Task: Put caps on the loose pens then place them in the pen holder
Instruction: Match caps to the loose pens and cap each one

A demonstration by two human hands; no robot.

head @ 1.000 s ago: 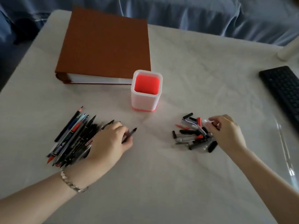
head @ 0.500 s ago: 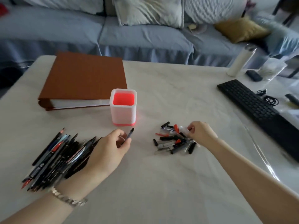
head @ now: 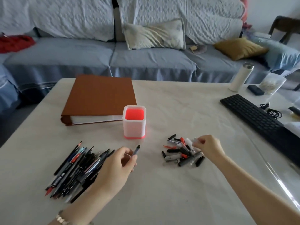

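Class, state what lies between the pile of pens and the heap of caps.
Head view: the left hand, gripping one pen, then bare table.

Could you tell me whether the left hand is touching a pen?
Touching. The head view shows the left hand gripping a dark pen between thumb and fingers.

A home living room: behind the white table [head: 162, 200] runs a long sofa [head: 146, 59] in blue covers, with loose cushions [head: 154, 34] and a quilted throw [head: 65, 17] over its back.
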